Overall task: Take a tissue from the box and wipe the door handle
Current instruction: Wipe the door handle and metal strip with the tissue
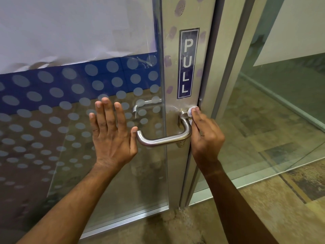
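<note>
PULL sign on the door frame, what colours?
The vertical rectangular PULL sign: white letters on dark blue, clearest in the head view.

A narrow dark-blue vertical sticker [188, 63] with white capital letters read "PULL", the letters stacked top to bottom, and stood on the brushed silver metal door stile [173, 81]. No other text was legible.

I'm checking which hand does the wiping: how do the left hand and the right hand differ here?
The left hand is open and flat, fingers spread, against the glass door; the right hand is closed on a white tissue. The left hand holds nothing, its thumb just beside the free end of the door handle; the right hand presses the tissue at the handle's base by the frame. Both are bare and raised to handle height.
</note>
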`<action>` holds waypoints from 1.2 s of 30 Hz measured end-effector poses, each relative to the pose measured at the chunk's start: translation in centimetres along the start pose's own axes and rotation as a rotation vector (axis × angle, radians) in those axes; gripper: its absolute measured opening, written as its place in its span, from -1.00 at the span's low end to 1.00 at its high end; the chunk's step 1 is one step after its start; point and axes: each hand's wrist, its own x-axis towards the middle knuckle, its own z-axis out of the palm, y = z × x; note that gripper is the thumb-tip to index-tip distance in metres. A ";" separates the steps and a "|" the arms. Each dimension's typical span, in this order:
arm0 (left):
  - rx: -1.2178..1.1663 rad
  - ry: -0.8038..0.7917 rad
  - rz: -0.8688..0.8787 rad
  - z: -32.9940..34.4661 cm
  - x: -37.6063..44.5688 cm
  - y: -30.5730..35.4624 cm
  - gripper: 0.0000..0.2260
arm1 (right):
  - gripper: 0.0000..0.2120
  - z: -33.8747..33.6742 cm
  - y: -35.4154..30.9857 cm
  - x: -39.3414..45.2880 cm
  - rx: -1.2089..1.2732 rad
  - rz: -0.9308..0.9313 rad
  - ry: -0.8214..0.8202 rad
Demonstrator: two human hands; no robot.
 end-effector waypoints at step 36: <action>-0.001 -0.020 -0.004 -0.2 0.0 -0.1 -0.18 | -0.74 -1.6 -2.9 2.9 0.045 0.133 -0.055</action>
